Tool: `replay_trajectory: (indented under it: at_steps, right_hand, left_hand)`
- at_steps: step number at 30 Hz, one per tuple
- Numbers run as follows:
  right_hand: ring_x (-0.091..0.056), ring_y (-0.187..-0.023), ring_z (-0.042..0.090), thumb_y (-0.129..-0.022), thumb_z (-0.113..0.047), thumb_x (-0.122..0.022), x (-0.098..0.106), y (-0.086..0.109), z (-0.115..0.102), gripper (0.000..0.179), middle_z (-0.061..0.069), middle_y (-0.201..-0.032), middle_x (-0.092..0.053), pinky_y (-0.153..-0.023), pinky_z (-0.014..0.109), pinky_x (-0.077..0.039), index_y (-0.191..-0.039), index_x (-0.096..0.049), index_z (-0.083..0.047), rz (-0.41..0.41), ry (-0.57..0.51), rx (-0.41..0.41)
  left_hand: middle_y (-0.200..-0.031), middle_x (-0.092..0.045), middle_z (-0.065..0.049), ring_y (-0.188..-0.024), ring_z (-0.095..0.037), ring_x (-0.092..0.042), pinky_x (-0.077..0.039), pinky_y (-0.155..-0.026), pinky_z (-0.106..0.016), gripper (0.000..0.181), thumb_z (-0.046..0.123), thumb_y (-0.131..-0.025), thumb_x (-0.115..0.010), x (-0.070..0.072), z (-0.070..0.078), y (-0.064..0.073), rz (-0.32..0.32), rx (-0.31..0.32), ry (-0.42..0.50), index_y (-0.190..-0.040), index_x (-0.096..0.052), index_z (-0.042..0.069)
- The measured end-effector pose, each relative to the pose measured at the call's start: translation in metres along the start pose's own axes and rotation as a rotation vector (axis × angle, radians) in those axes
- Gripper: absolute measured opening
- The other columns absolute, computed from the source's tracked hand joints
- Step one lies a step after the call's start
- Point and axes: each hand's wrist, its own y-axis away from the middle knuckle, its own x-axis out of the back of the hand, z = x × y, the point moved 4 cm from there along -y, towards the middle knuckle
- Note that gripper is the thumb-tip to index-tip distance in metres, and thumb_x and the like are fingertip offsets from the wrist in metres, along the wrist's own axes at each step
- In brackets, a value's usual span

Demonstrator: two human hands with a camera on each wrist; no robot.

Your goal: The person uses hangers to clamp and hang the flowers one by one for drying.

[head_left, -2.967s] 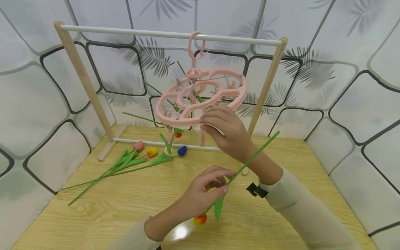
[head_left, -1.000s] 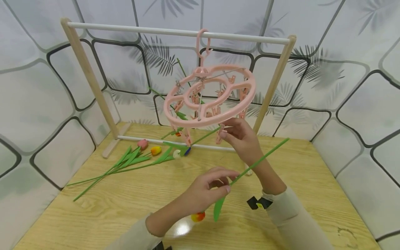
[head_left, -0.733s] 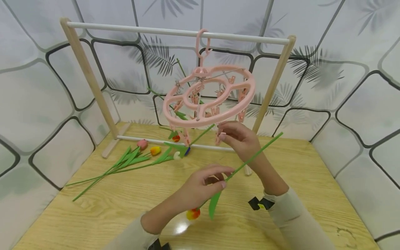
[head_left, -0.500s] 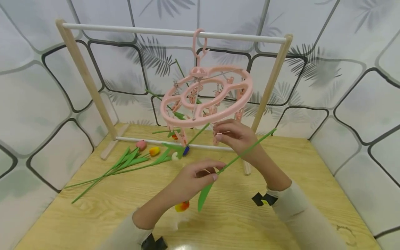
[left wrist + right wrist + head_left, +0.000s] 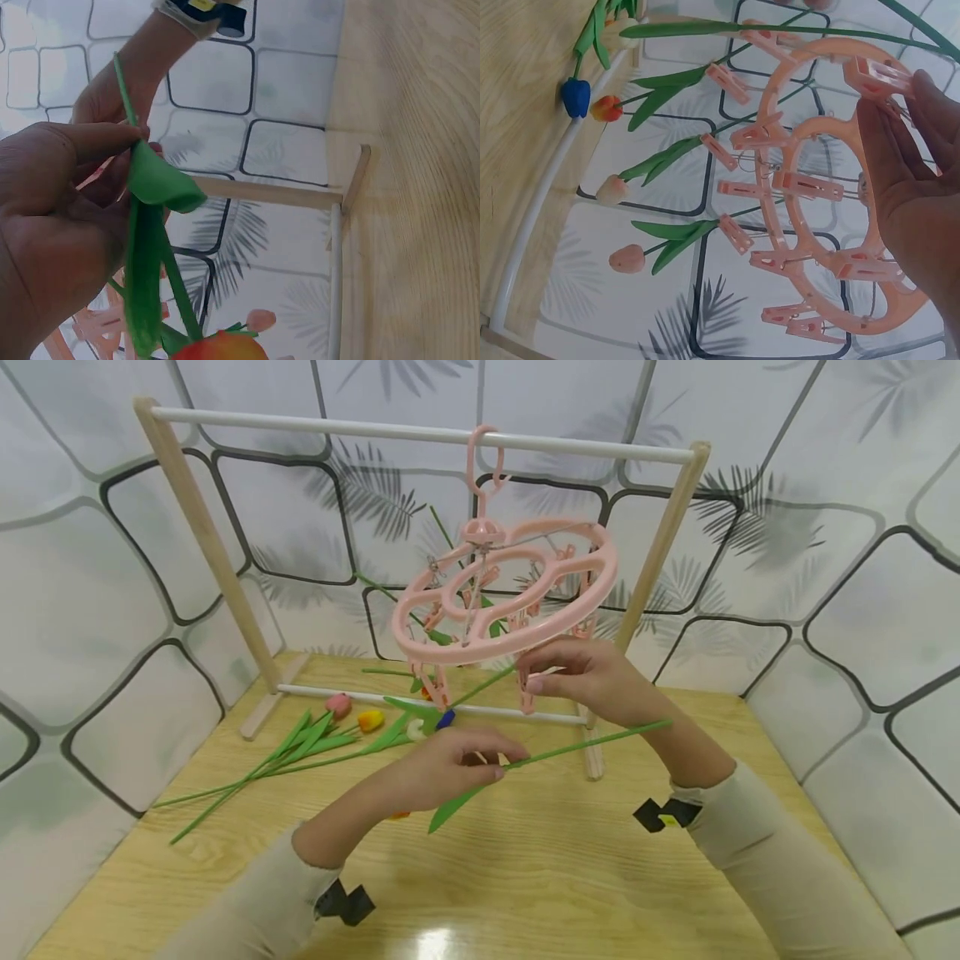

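My left hand pinches the green stem of an artificial tulip in front of the hanger. Its red-yellow bloom points down in the left wrist view, beside a broad green leaf. My right hand pinches a pink clothespin under the front rim of the round pink clip hanger. The held stem's free end passes below the right hand, apart from the clothespin. Several tulips hang bloom-down from other clothespins, among them a pale pink one and a red-orange one.
The hanger hooks over the white top bar of a wooden-legged rack. At the left on the wooden table lie a pink tulip, a yellow tulip and a blue tulip. Patterned panels stand around the table.
My right hand has gone from the hanger's rim to a clothespin below it. The left hand has shifted up and left, and its tulip stem lies flatter. The hanger has turned somewhat.
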Motion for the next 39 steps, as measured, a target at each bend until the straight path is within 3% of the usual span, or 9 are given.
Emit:
replay_trajectory:
  at_steps: [4,7,11,16,21,27,39]
  right_hand:
    - [-0.069,-0.104,0.019,-0.098,-0.011,-0.067,0.005,0.001,0.001,0.021,0.014,-0.114,-0.071,-0.088,0.036,-0.059,-0.118,-0.072,-0.007,-0.008,0.057,-0.053]
    - [-0.069,-0.103,0.018,-0.098,-0.013,-0.068,0.007,0.002,0.003,0.023,0.01,-0.115,-0.072,-0.088,0.035,-0.058,-0.12,-0.071,-0.007,-0.006,0.089,-0.102]
    - [-0.068,-0.106,0.018,-0.098,-0.015,-0.067,0.008,0.005,0.001,0.024,0.007,-0.118,-0.071,-0.089,0.034,-0.058,-0.121,-0.071,-0.009,0.001,0.098,-0.123]
    - [-0.068,-0.105,0.018,-0.098,-0.011,-0.068,0.006,0.005,-0.002,0.023,0.009,-0.118,-0.069,-0.087,0.033,-0.058,-0.119,-0.073,-0.008,0.022,0.078,-0.084]
    - [-0.066,-0.106,0.014,-0.096,-0.006,-0.068,0.003,0.006,-0.004,0.019,0.013,-0.115,-0.07,-0.084,0.031,-0.059,-0.114,-0.074,-0.004,0.045,0.086,-0.01]
    - [-0.06,-0.106,0.014,-0.093,-0.006,-0.071,0.003,0.006,-0.008,0.015,0.008,-0.111,-0.071,-0.079,0.028,-0.055,-0.107,-0.077,-0.005,0.089,0.145,0.058]
    - [-0.062,-0.097,0.01,-0.094,-0.009,-0.071,0.005,0.007,-0.012,0.015,0.006,-0.107,-0.069,-0.079,0.025,-0.059,-0.106,-0.078,-0.005,0.188,0.223,-0.052]
  left_hand:
    - [-0.131,-0.063,0.002,-0.107,-0.013,-0.061,-0.054,-0.086,-0.032,0.032,0.014,-0.104,-0.058,0.0,-0.008,0.002,-0.06,0.03,-0.042,-0.134,-0.066,0.02]
    - [-0.131,-0.063,0.001,-0.107,-0.013,-0.06,-0.053,-0.087,-0.032,0.032,0.015,-0.104,-0.056,0.001,-0.014,0.003,-0.069,0.046,-0.053,-0.134,-0.065,0.02]
    - [-0.131,-0.063,0.002,-0.106,-0.014,-0.061,-0.054,-0.087,-0.032,0.032,0.017,-0.105,-0.055,0.002,-0.018,0.002,-0.004,0.066,-0.034,-0.136,-0.064,0.021]
    - [-0.137,-0.062,0.004,-0.109,-0.014,-0.06,-0.055,-0.09,-0.034,0.034,0.017,-0.105,-0.056,0.002,-0.021,-0.006,0.095,0.056,0.013,-0.137,-0.063,0.021]
    - [-0.135,-0.064,0.004,-0.111,-0.015,-0.062,-0.056,-0.091,-0.036,0.033,0.017,-0.104,-0.058,0.002,-0.018,-0.016,0.143,0.036,0.032,-0.136,-0.064,0.022]
    - [-0.135,-0.063,0.005,-0.112,-0.015,-0.061,-0.055,-0.091,-0.037,0.031,0.021,-0.104,-0.058,0.005,-0.012,-0.025,0.177,0.035,0.057,-0.134,-0.065,0.021]
    - [-0.131,-0.065,0.003,-0.112,-0.018,-0.063,-0.055,-0.09,-0.037,0.03,0.025,-0.103,-0.059,0.006,-0.006,-0.036,0.254,0.081,0.11,-0.132,-0.065,0.019]
